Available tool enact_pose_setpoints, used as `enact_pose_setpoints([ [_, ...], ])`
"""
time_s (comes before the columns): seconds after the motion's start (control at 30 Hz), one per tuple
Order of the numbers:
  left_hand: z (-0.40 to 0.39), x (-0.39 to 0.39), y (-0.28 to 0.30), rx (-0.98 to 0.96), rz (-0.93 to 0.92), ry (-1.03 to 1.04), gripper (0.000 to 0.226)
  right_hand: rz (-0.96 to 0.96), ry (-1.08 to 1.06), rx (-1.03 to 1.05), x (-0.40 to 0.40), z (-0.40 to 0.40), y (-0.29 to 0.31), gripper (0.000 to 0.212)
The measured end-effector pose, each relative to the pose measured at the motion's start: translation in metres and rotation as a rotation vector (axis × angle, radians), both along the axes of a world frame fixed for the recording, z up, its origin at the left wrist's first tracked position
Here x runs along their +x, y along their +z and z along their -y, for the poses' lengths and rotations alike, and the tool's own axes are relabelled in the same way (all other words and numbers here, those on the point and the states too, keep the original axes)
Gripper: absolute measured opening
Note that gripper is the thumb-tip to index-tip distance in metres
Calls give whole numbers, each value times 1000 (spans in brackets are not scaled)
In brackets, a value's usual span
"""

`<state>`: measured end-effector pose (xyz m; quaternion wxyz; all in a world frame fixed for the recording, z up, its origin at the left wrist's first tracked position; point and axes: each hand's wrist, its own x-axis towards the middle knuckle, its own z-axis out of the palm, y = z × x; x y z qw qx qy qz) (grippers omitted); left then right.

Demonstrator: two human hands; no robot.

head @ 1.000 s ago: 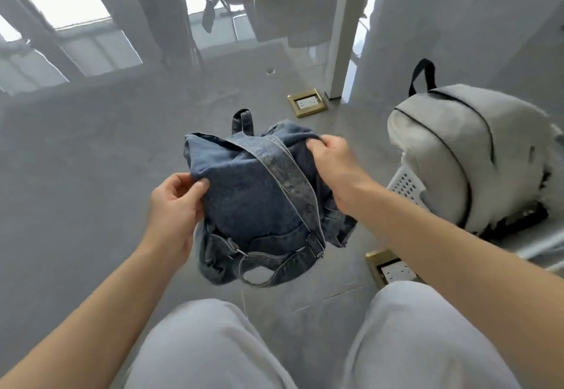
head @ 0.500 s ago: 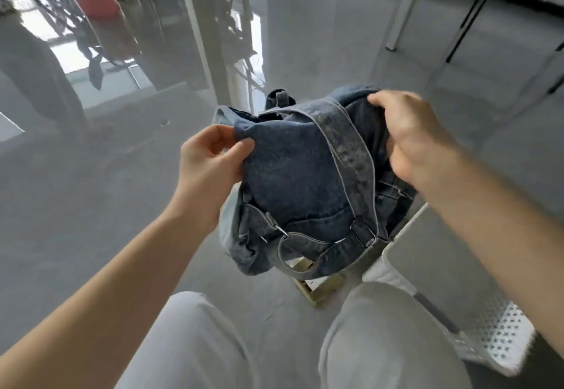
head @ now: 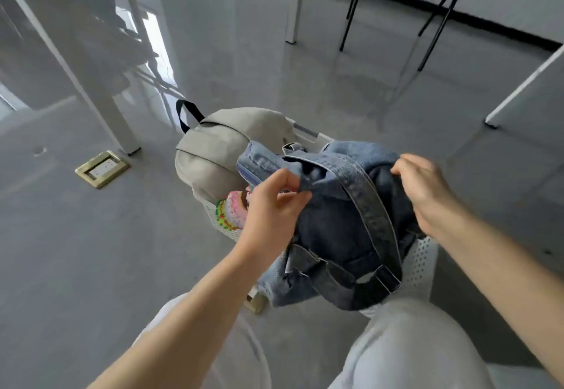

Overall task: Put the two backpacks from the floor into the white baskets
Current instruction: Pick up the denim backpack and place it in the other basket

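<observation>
A blue denim backpack hangs in the air between my hands, straps facing me. My left hand pinches its upper left edge and my right hand grips its upper right edge. Under it a white perforated basket shows at the lower right; most of that basket is hidden by the denim. Just beyond, a beige backpack with a black top loop sits upright in another white basket, of which only the far rim and a bit of the near wall show.
A colourful round patch shows at the beige bag's base. Two brass floor sockets are set in the grey floor. White table legs stand at left, black chair legs at the back. My knees fill the bottom.
My view has swung right, and both hands have carried the denim backpack rightward from above bare floor to above a white basket. The beige backpack is back in view behind it.
</observation>
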<state>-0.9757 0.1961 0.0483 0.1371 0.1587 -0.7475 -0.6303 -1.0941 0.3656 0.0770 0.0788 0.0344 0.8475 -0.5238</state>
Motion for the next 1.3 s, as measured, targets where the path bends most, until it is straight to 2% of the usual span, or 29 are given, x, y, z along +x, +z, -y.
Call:
enact_pose_setpoints([
  [0.07, -12, -3, -9, 12, 35, -2, 27, 36, -39, 65, 3, -15, -12, 14],
  [0.13, -15, -7, -14, 106, 89, -12, 33, 56, -37, 80, 3, -23, -18, 23],
  [0.23, -17, -15, -22, 254, 182, 4, 24, 122, -18, 60, 0, -25, -14, 22],
  [0.3, -16, -21, -21, 265, 273, 127, 45, 126, 61, 91, -3, -28, -12, 14],
  [0.4, 5, -39, -18, 54, 490, 292, 87, 12, 145, 159, -1, -30, -8, 11],
  [0.47, 23, -51, -16, 135, 525, 302, 99, -90, 215, 224, 2, -32, -4, 7],
  [0.5, 30, -54, -17, 190, 506, 290, 89, -120, 258, 293, 5, -32, -4, 8],
  [0.57, 35, -55, -16, 148, 410, 238, 48, -114, 316, 440, 7, -34, -4, 16],
  [0.63, 27, -49, -8, 154, 209, 150, 25, 19, 367, 517, 6, -38, -11, 20],
  [0.7, 13, -40, 3, 239, 6, 38, 31, 165, 385, 559, 3, -41, -15, 22],
  [0.77, -3, -29, 15, 322, -120, -33, 42, 225, 362, 558, -1, -39, -14, 24],
  [0.8, -11, -25, 22, 338, -165, -60, 43, 204, 331, 562, -5, -36, -10, 23],
  [0.87, -26, -20, 28, 353, -235, -122, 40, 25, 250, 581, -13, -27, 5, 27],
  [0.93, -39, -16, 31, 307, -292, -204, 37, -114, 180, 414, -19, -17, 30, 38],
  [0.97, -44, -15, 30, 239, -325, -248, 37, -64, 153, 255, -21, -12, 43, 45],
  [1.03, -55, -14, 28, 77, -364, -348, 40, 268, 149, -51, -25, -6, 68, 75],
  [1.07, -60, -14, 27, 5, -363, -384, 41, 440, 186, -107, -27, -5, 75, 84],
  [1.1, -66, -15, 25, -68, -358, -412, 40, 558, 239, -96, -28, -4, 78, 84],
  [1.17, -75, -15, 21, -190, -358, -458, 38, 675, 360, 15, -30, -3, 70, 61],
  [1.23, -83, -15, 20, -232, -330, -493, 38, 713, 392, 70, -29, -5, 60, 38],
  [1.3, -89, -9, 21, -260, -287, -511, 38, 654, 334, 84, -31, -10, 48, 24],
])
